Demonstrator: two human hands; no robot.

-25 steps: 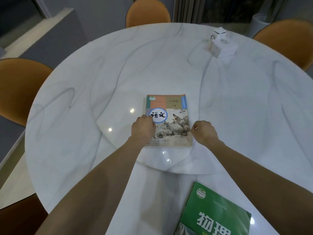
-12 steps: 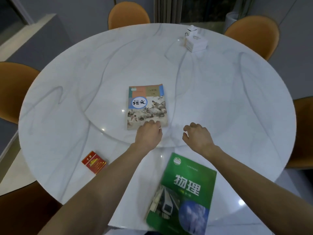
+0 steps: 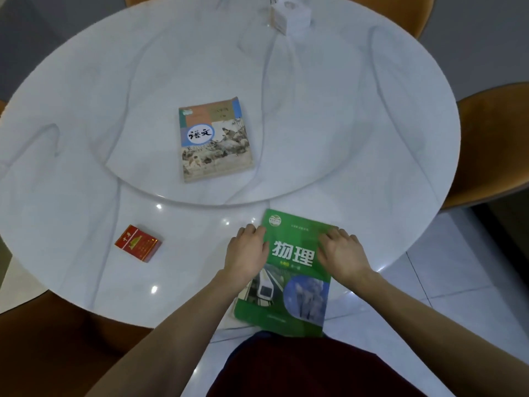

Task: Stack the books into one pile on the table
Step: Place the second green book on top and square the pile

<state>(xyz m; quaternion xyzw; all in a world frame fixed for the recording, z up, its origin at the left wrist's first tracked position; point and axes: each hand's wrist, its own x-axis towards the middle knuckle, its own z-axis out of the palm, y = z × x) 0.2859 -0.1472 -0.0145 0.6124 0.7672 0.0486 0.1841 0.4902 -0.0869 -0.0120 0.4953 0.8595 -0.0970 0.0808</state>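
A green book [image 3: 289, 270] with white characters and a train picture lies at the near edge of the white marble table [image 3: 86, 138], its lower end hanging over the rim. My left hand [image 3: 247, 253] is on its left edge and my right hand [image 3: 342, 253] on its right edge, fingers curled over the cover. A second book [image 3: 216, 138], beige with a painted scene and a blue circle, lies flat and alone on the raised round centre plate, well beyond both hands.
A red packet [image 3: 138, 243] lies on the table left of my hands. White boxes [image 3: 289, 12] stand at the far edge. Orange chairs [image 3: 492, 144] ring the table. My lap in dark red cloth [image 3: 300, 368] is below the table's rim.
Both hands left the beige book and drew back toward me onto the green book. The view tilted down, so the near edge and the red packet came into sight.
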